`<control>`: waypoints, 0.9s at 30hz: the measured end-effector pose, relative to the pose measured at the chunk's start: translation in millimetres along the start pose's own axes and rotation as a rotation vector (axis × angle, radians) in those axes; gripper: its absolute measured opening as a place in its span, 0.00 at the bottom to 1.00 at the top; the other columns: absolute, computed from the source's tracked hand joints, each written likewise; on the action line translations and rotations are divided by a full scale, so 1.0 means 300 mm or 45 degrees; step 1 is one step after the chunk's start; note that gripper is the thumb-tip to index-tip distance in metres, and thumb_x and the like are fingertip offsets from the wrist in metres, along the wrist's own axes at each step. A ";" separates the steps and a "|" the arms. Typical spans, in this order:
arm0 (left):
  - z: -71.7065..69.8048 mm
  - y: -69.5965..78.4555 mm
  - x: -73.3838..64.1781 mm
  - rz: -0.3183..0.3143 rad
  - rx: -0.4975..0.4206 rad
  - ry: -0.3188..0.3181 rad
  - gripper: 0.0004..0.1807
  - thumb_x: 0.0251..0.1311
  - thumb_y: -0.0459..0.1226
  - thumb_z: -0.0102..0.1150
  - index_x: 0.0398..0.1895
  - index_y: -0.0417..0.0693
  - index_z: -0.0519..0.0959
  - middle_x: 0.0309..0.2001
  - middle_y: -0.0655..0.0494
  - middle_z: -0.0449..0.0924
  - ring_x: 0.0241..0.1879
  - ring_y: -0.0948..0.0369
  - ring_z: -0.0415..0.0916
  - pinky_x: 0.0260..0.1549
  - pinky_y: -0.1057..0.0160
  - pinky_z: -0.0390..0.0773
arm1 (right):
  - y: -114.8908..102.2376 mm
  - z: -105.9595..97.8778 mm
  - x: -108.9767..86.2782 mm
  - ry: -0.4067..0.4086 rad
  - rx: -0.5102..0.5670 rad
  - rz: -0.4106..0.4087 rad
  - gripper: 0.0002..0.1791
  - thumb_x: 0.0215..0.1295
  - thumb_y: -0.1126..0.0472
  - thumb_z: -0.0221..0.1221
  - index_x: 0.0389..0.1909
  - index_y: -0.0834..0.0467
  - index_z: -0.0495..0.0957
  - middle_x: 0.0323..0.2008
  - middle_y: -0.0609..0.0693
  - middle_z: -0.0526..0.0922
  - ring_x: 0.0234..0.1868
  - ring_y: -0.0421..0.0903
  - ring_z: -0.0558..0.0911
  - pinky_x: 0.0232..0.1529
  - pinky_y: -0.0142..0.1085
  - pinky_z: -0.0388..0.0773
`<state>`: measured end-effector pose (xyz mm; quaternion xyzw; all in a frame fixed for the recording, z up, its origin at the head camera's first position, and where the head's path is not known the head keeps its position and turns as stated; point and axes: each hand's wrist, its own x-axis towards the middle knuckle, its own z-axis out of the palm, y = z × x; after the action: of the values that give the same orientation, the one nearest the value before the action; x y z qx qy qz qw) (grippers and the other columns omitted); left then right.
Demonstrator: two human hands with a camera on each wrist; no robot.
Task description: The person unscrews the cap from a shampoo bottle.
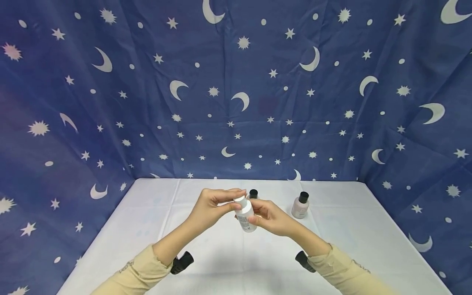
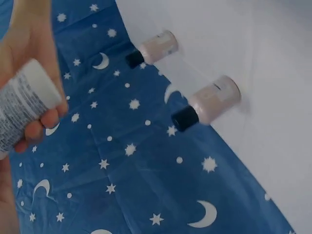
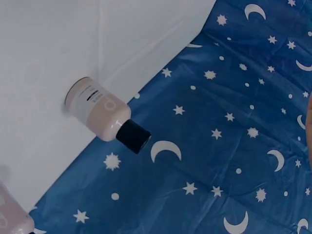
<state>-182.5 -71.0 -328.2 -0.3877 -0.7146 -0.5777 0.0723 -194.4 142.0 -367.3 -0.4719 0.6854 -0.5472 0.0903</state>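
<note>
A glossy white bottle (image 1: 245,222) with rows of small grey print tilts above the white table (image 1: 121,217), its plain cap (image 1: 240,200) toward eleven o'clock, pinched by the left hand (image 1: 213,205), its body gripped by the right hand (image 1: 272,219), and a black-capped pink bottle (image 1: 300,208) at three o'clock.

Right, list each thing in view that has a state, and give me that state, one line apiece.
White bottle, held up, tilted
White cap, on the bottle
Left hand, gripping the cap
Right hand, gripping the bottle's body
Pink bottle on the right, upright, capped
Other pink bottle, upright, capped
Tablecloth, spread out, lightly creased
Starry curtain, hanging, wrinkled
</note>
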 end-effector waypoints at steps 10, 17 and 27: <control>0.040 -0.026 0.007 -0.091 0.025 0.266 0.18 0.45 0.29 0.69 0.43 0.33 0.82 0.44 0.42 0.83 0.53 0.52 0.78 0.51 0.63 0.79 | 0.008 0.031 0.015 0.276 -0.186 0.020 0.28 0.67 0.52 0.54 0.55 0.74 0.70 0.49 0.69 0.78 0.49 0.32 0.78 0.50 0.34 0.80; 0.084 -0.054 -0.005 -0.068 0.105 0.463 0.16 0.42 0.30 0.72 0.38 0.37 0.83 0.41 0.45 0.84 0.45 0.60 0.82 0.46 0.66 0.81 | 0.006 0.059 0.022 0.483 -0.337 0.122 0.22 0.60 0.62 0.62 0.53 0.68 0.75 0.45 0.61 0.83 0.45 0.34 0.80 0.50 0.36 0.80; 0.096 -0.069 0.013 -0.086 0.095 0.518 0.13 0.44 0.30 0.71 0.32 0.36 0.77 0.40 0.45 0.79 0.38 0.68 0.77 0.42 0.70 0.81 | 0.000 0.093 0.040 0.627 -0.392 0.174 0.21 0.56 0.65 0.65 0.51 0.65 0.77 0.44 0.57 0.85 0.43 0.36 0.82 0.49 0.35 0.81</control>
<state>-188.5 -44.6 -351.3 -0.2360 -0.7189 -0.6192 0.2100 -183.0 114.6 -373.4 -0.2858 0.7918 -0.5275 -0.1148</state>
